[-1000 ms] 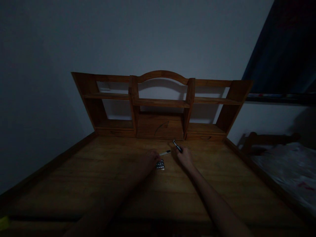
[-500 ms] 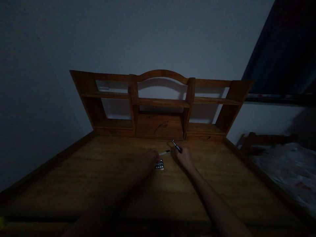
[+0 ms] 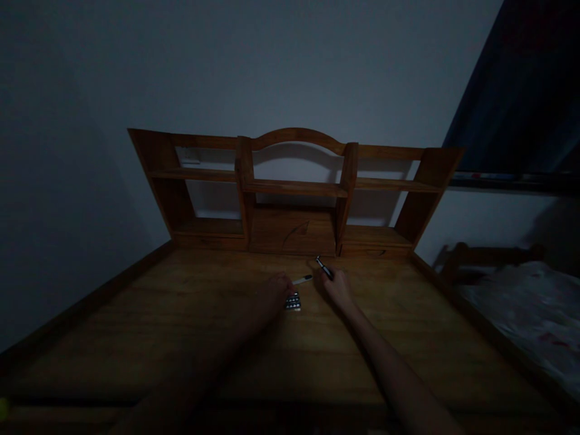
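Low over the desk, my left hand (image 3: 276, 290) has its fingers drawn together. A thin whitish stick with a dark end (image 3: 302, 280) reaches right from beside its fingertips; whether the fingers hold it or it lies behind them I cannot tell. Partly under that hand is a small dark block with rows of pale pieces (image 3: 293, 303), too dim to identify. My right hand (image 3: 338, 289) is closed round a slim dark pen-like tool with a shiny tip (image 3: 324, 268), which points up and to the left. A gap of desk separates the two hands.
The wooden desk top (image 3: 181, 320) spreads around both hands. Along its back stands a wooden shelf unit (image 3: 296, 188) with cubbies and a centre panel. A bed with pale, rumpled bedding (image 3: 534, 308) is at the right, below a dark curtain (image 3: 521, 103). The light is dim.
My left hand has shifted very slightly; its fingers stay drawn together by the block. My right hand keeps the pen-like tool in the same place.
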Demonstrator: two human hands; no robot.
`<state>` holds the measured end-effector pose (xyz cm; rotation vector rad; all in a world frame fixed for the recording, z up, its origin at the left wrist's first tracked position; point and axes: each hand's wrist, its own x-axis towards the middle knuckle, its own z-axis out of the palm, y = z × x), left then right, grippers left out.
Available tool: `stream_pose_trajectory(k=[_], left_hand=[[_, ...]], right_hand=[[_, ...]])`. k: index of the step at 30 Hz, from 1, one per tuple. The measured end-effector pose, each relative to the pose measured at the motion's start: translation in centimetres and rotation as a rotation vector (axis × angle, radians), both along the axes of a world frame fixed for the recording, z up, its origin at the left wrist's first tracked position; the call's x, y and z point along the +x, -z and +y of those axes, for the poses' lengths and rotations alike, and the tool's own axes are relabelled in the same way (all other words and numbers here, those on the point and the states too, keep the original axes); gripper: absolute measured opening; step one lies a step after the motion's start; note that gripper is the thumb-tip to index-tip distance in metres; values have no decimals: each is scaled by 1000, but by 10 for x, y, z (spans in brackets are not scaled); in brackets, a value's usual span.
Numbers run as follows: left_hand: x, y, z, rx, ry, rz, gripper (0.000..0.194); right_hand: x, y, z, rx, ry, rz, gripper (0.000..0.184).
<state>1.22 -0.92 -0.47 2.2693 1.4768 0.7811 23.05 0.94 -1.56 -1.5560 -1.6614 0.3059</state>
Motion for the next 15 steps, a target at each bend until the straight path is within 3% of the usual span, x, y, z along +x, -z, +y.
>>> stream_pose_trajectory(k=[5, 10, 15], left_hand=[[0, 0, -2, 84, 52, 9, 14], [0, 2, -5, 56, 51, -28, 14], [-8, 11, 13, -75, 67, -280, 9]], right_hand=[[0, 1, 2, -7, 5, -18, 30], [-1, 1, 2, -16, -5, 14, 38], [-2, -2, 0, -31, -16, 67, 37]])
